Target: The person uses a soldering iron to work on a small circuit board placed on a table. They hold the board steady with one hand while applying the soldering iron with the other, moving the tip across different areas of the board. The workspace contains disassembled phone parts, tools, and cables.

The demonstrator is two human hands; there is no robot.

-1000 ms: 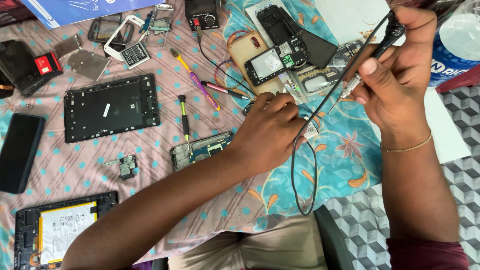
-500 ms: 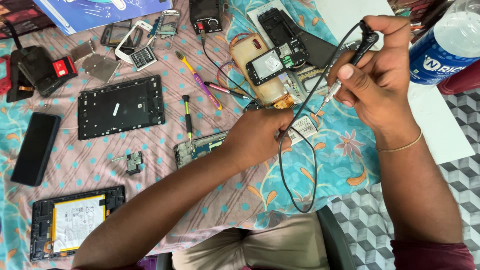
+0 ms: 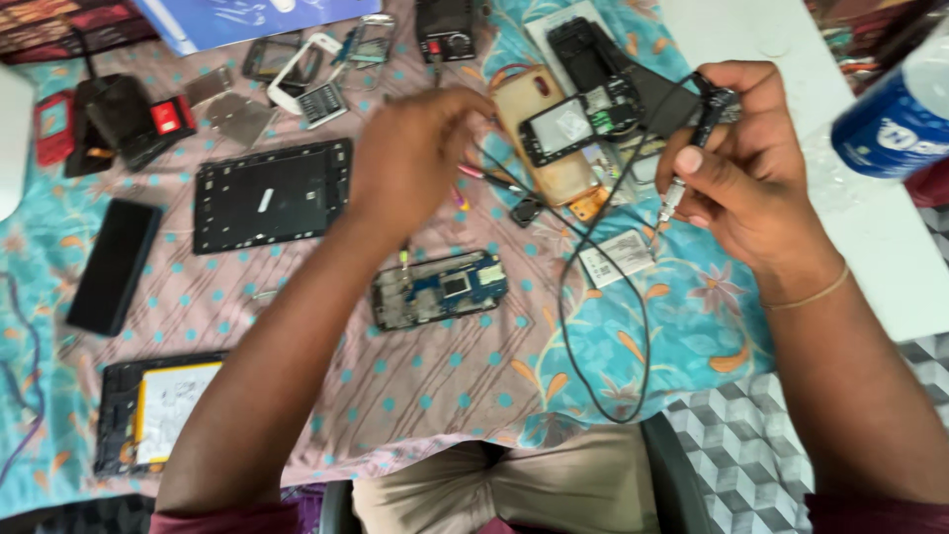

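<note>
My right hand [image 3: 741,183] is shut on a thin black pen-shaped tool with a metal tip [image 3: 674,194] that points down. The tool's black cable [image 3: 603,326] loops down over the cloth. My left hand [image 3: 415,148] is blurred. It hovers palm down over coloured screwdrivers [image 3: 484,176] near the table's middle, and its grip does not show. A bare blue circuit board [image 3: 440,289] lies uncovered below it. An opened small phone [image 3: 573,127] rests on a tan case, left of my right hand.
A black tablet frame [image 3: 272,193], a black phone [image 3: 114,265] and an opened tablet with its battery [image 3: 158,410] lie at the left. Loose phone shells [image 3: 311,84] sit at the top. A blue-labelled bottle [image 3: 895,119] stands on a white surface [image 3: 880,237].
My left hand has left the circuit board and swung up toward the screwdrivers, uncovering the board. My right hand has lowered slightly with the tool. The camera has moved closer.
</note>
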